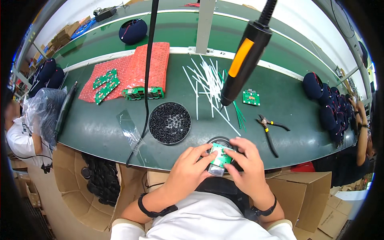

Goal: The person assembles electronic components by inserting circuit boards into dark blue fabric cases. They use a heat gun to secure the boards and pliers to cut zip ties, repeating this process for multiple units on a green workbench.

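Note:
A small green circuit board [220, 155] is between my hands at the table's front edge. My left hand [187, 167] grips its left side with thumb and fingers. My right hand [249, 163] closes on its right side, the middle fingers bent onto the board and the thumb below. A greyish, shiny block [216, 171] sticks out at the board's near end; its kind is unclear. Just behind the board is a round black part [216, 140], mostly covered by board and fingers. Above hangs a black and orange electric screwdriver [243, 60], its tip pointing down, touched by neither hand.
Left of my hands stands a round dish of black screws [170, 123]. White cable ties [208, 82], another circuit board [251, 97] and cutting pliers [269, 128] lie beyond. Red bubble wrap [148, 64] holds stacked boards. Cartons [296, 192] flank me; people work at both sides.

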`<state>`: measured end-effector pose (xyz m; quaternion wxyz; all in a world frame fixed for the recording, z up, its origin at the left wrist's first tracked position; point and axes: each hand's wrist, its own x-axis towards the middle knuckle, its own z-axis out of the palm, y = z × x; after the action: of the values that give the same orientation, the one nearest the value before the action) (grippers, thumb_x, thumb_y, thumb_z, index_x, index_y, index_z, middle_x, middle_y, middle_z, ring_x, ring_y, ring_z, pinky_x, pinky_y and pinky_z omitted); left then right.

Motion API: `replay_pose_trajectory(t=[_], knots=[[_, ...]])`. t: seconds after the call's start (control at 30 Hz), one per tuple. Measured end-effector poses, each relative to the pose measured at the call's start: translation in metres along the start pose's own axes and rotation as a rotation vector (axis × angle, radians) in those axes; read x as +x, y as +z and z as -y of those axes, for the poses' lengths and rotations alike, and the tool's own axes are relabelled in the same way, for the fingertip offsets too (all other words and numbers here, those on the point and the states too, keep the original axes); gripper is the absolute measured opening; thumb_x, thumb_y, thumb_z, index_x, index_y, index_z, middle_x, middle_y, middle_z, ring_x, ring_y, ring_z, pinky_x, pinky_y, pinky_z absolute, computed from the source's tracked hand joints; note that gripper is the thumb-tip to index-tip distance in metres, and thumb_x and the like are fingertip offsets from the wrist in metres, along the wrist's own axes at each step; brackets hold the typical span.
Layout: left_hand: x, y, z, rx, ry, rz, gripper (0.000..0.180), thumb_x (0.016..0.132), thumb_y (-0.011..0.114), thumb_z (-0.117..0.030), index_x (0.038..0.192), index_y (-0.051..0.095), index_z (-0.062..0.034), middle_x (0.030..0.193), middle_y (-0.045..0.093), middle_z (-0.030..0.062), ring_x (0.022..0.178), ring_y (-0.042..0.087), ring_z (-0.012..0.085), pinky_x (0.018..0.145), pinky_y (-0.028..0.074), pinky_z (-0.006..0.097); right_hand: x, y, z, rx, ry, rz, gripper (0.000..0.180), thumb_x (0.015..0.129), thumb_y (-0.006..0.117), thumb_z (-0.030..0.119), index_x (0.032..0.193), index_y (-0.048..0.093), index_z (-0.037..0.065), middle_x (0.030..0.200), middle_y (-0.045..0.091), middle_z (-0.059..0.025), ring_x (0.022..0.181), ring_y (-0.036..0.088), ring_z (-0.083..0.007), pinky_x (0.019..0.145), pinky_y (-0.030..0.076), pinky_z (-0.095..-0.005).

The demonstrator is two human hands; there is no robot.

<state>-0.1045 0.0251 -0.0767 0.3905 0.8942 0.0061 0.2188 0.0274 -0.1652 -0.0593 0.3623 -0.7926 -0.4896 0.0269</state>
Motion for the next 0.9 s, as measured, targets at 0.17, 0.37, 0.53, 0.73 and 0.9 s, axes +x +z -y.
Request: replay_pose_trajectory(t=[0.17,0.37,0.53,0.73,0.9], knots=[[0.014,-0.008,-0.008,-0.032,-0.031,-0.087,0.047,0.076,0.088,-0.012,0.121,0.076,-0.0050,0.117,0.071,0.0133,0.099,0.069,0.0304,0.086,0.057,0.041,0.003,-0.002,0.009,0.092,-0.099,-0.088,0.048,0.074,0.080,-0.007,0.121,0.075,0.003,0.133,0.072,-0.0162,0.118,0.071,-0.0373,0.099,0.059,-0.0424],[0.024,-0.001,-0.023,-0.112,-0.070,-0.160,0.038,0.083,0.086,-0.012,0.119,0.075,-0.0057,0.108,0.069,0.0108,0.087,0.070,0.0280,0.075,0.058,0.039,0.008,0.016,-0.001,0.212,-0.007,-0.228,0.031,0.081,0.080,-0.002,0.111,0.076,0.001,0.115,0.078,-0.0169,0.104,0.075,-0.0332,0.088,0.061,-0.0375],[0.021,0.004,-0.017,-0.089,-0.052,-0.172,0.037,0.084,0.084,-0.007,0.121,0.075,-0.0072,0.108,0.070,0.0098,0.083,0.071,0.0267,0.070,0.058,0.037,0.008,0.022,-0.006,0.320,-0.050,-0.261,0.028,0.083,0.080,0.001,0.111,0.076,-0.002,0.114,0.079,-0.0180,0.104,0.075,-0.0312,0.089,0.060,-0.0375],[0.020,0.004,-0.019,-0.209,-0.098,-0.186,0.034,0.081,0.085,-0.005,0.114,0.079,-0.0049,0.100,0.074,0.0112,0.087,0.074,0.0251,0.075,0.059,0.034,0.006,0.023,-0.007,0.367,-0.046,-0.261,0.027,0.082,0.081,0.003,0.109,0.078,-0.002,0.112,0.080,-0.0170,0.101,0.077,-0.0317,0.090,0.060,-0.0386],[0.021,0.004,-0.021,-0.205,-0.085,-0.183,0.037,0.080,0.085,0.000,0.116,0.079,-0.0052,0.106,0.075,0.0115,0.091,0.075,0.0245,0.077,0.061,0.034,0.004,0.024,-0.007,0.334,-0.069,-0.298,0.031,0.080,0.084,0.005,0.110,0.079,0.001,0.113,0.081,-0.0139,0.099,0.078,-0.0307,0.088,0.061,-0.0371]])
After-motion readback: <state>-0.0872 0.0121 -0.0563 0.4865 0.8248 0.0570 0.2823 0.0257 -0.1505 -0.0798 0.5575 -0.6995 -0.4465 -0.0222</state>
